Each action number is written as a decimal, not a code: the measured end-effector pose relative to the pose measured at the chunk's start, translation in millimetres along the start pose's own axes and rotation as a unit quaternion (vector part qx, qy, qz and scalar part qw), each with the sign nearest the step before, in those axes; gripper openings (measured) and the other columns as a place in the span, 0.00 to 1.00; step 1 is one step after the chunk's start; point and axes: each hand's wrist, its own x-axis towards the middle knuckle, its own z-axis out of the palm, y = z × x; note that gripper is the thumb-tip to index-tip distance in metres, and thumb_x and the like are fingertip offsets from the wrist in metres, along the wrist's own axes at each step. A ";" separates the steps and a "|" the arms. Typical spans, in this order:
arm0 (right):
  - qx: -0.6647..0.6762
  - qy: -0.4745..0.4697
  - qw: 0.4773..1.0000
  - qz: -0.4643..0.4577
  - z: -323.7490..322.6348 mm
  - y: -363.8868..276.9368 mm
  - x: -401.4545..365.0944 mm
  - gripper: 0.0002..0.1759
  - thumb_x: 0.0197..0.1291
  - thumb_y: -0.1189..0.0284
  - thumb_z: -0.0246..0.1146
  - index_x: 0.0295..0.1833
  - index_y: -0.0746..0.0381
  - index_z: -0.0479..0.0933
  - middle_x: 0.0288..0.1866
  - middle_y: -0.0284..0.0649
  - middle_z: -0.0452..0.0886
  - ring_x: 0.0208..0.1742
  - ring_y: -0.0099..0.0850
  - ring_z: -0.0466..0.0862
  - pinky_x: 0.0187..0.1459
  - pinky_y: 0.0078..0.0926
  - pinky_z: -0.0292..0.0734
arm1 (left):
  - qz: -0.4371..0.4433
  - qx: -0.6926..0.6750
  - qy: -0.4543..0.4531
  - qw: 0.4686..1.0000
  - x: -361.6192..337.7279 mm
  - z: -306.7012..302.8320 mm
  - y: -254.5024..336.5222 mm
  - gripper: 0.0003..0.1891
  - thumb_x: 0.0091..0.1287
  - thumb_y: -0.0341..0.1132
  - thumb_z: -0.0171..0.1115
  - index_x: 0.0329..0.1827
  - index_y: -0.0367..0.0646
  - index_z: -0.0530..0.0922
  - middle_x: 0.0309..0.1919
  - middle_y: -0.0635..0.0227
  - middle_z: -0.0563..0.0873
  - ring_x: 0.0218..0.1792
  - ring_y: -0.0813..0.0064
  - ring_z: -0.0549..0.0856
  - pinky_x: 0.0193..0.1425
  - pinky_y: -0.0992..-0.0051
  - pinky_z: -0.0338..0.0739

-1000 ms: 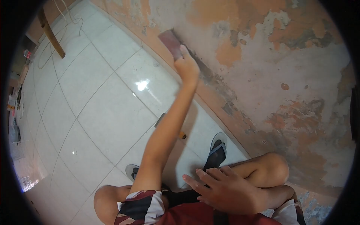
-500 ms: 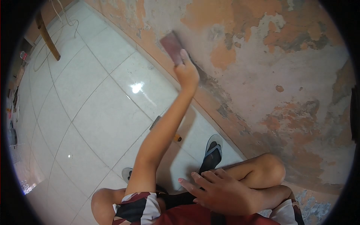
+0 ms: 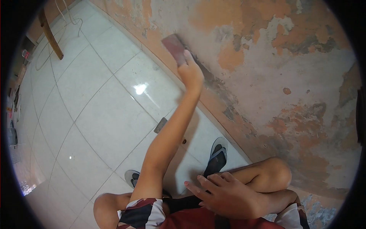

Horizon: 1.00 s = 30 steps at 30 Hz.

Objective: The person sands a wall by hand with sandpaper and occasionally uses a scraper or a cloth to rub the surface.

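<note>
My left hand (image 3: 191, 76) reaches out along the base of the wall (image 3: 267, 80). Its fingers are closed around a flat reddish-brown sanding block (image 3: 175, 49), thumb on the near end, and the block lies against the peeling wall just above the floor. My right hand (image 3: 228, 196) hangs over my lap near my bent knee, fingers spread and holding nothing. Under my left forearm lies a scraper, its grey blade (image 3: 161, 125) showing on one side and the dark end of its handle (image 3: 184, 141) on the other; the middle is hidden.
White tiles (image 3: 103, 110) cover the floor up to the wall. My feet wear flip-flops (image 3: 217, 154) close to the wall. A wooden leg (image 3: 51, 36) and a pale cord (image 3: 70, 19) are at the far left, with a plastic bottle (image 3: 25, 54) beyond.
The sanding block has shifted slightly back along the wall, toward the floor. More of the scraper blade shows beside my left forearm. My right hand stays nearly still.
</note>
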 end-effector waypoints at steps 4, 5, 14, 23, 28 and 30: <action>0.005 0.001 1.000 0.011 6.4 3.5 -0.6 0.36 0.68 0.60 0.65 0.79 0.60 0.69 0.59 0.47 0.83 0.54 0.36 0.83 0.49 0.36 0.81 | -0.057 -0.016 -0.036 0.998 -52.1 19.6 13.6 0.31 0.86 0.49 0.47 0.75 0.26 0.69 0.72 0.39 0.77 0.74 0.54 0.76 0.78 0.66 0.65; 0.002 0.000 1.000 0.011 4.1 5.2 1.3 0.36 0.68 0.60 0.65 0.79 0.60 0.69 0.59 0.47 0.83 0.54 0.36 0.83 0.49 0.36 0.81 | 0.012 -0.024 -0.010 1.000 -78.5 26.8 10.1 0.31 0.86 0.47 0.46 0.78 0.26 0.66 0.75 0.36 0.72 0.78 0.53 0.72 0.80 0.67 0.63; -0.031 -0.009 0.999 -0.007 -4.0 -1.2 -1.4 0.38 0.65 0.56 0.69 0.77 0.57 0.72 0.62 0.45 0.81 0.56 0.34 0.82 0.54 0.32 0.81 | -0.126 0.007 0.017 0.992 36.4 11.6 -67.7 0.34 0.85 0.54 0.48 0.66 0.21 0.75 0.60 0.44 0.85 0.55 0.56 0.84 0.66 0.60 0.72; -0.009 -0.010 1.000 0.004 -13.7 5.9 8.2 0.38 0.64 0.56 0.69 0.78 0.56 0.72 0.60 0.45 0.83 0.56 0.34 0.83 0.54 0.33 0.81 | 0.030 -0.008 -0.143 0.989 -114.6 15.7 -13.5 0.32 0.87 0.43 0.45 0.86 0.33 0.53 0.87 0.45 0.48 0.88 0.56 0.47 0.87 0.65 0.44; -0.042 -0.005 0.999 0.001 -3.9 -1.1 -0.8 0.37 0.65 0.57 0.67 0.78 0.56 0.72 0.60 0.45 0.83 0.55 0.33 0.84 0.55 0.32 0.81 | -0.115 0.018 -0.085 0.990 -19.0 0.3 -0.4 0.33 0.86 0.52 0.44 0.65 0.23 0.77 0.64 0.39 0.84 0.67 0.47 0.81 0.74 0.59 0.69; -0.030 -0.005 0.999 0.017 6.0 -1.6 -3.6 0.35 0.68 0.58 0.64 0.78 0.58 0.72 0.60 0.44 0.83 0.53 0.33 0.84 0.52 0.31 0.80 | -0.183 0.029 -0.111 0.976 -7.6 -0.8 -13.0 0.33 0.87 0.51 0.43 0.66 0.22 0.76 0.68 0.39 0.80 0.71 0.50 0.78 0.76 0.59 0.68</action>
